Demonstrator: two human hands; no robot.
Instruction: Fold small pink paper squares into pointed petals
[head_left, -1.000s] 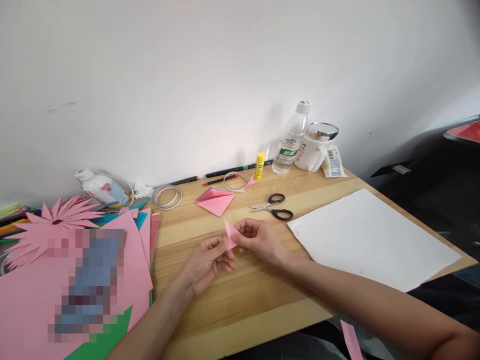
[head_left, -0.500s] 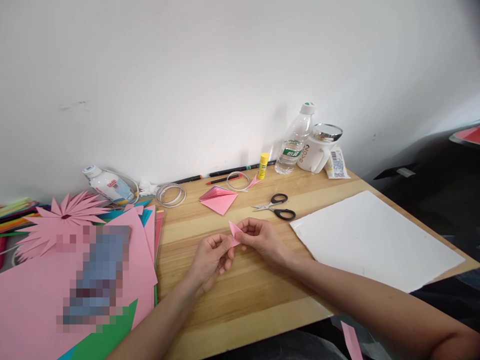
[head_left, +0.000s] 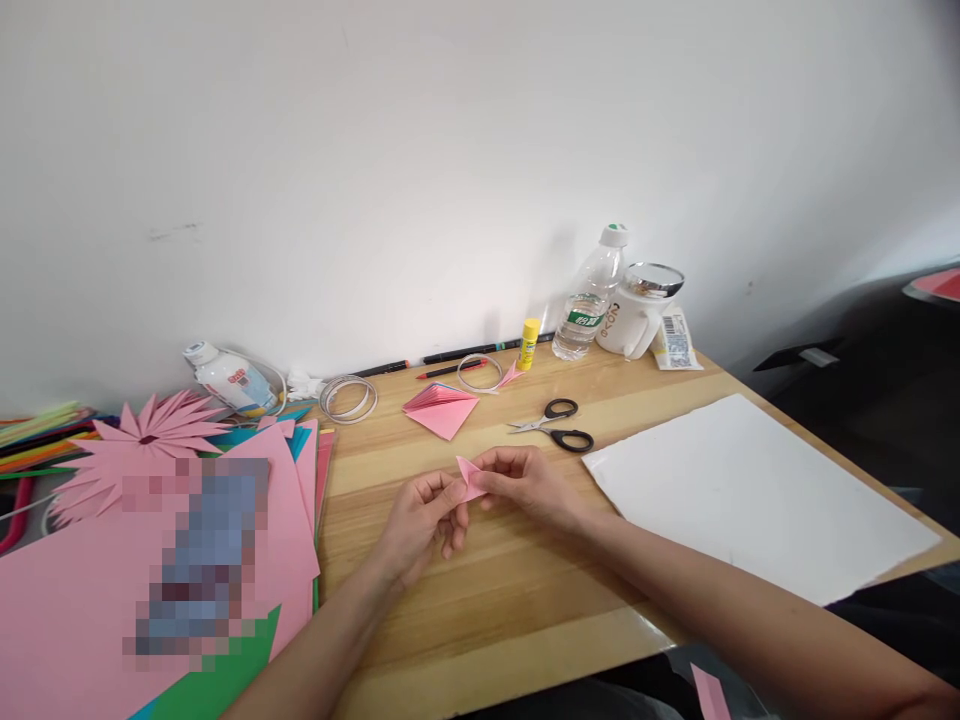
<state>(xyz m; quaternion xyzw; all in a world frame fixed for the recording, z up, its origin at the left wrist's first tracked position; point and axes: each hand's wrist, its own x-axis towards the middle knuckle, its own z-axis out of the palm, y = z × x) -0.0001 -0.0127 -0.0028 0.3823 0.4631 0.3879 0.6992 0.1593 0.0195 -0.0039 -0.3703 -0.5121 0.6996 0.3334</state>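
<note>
Both my grips pinch a small folded pink paper piece (head_left: pixel 469 480) just below the frame's centre.
At the left of the frame lies a spiky pink paper pinwheel (head_left: pixel 180 428); toward the middle, my left grip (head_left: pixel 421 515) has the piece's left edge between thumb and fingers, over the pale wooden bench (head_left: pixel 480 630). Above it rests a pleated pink paper diamond (head_left: pixel 444 412). My right grip (head_left: pixel 531 485) clasps the right side, near black-handled metal scissors (head_left: pixel 556 434); a flat white rectangular sheet (head_left: pixel 750 500) fills the lower right.

Soft light — faint shadows on the wall (head_left: pixel 375 200).
</note>
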